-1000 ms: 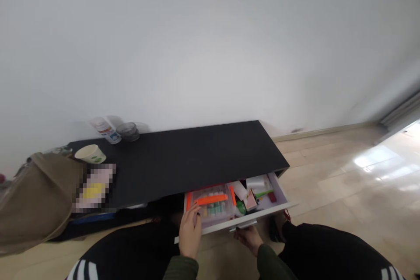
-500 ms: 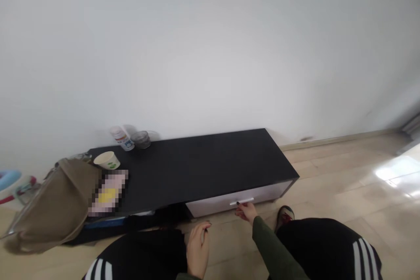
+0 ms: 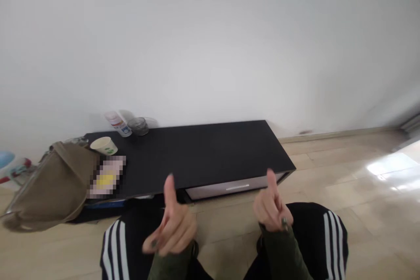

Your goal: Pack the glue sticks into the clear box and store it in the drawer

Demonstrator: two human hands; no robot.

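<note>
In front of a low black-topped cabinet (image 3: 210,153), both of my hands are raised with nothing in them. My left hand (image 3: 175,227) has its index finger and thumb stretched apart, the other fingers curled. Its index fingertip overlaps the cabinet's front edge in the view. To the right, my right hand (image 3: 271,210) points its index finger up, with the thumb apart and the rest bent in. Between the hands a white drawer front (image 3: 210,191) with a pale bar handle (image 3: 237,187) shows, apart from both hands. The drawer looks closed.
On the cabinet's left end are a brown bag (image 3: 62,183), a paper cup (image 3: 104,145), a spray can (image 3: 118,124), a glass dish (image 3: 138,126) and a blurred pink-and-yellow packet (image 3: 107,178). A white wall (image 3: 210,43) stands behind; tiled floor (image 3: 344,175) lies right.
My right hand has left the drawer handle and moved up and right, its index finger now extended. My left hand has shifted left and stretched out its index finger and thumb.
</note>
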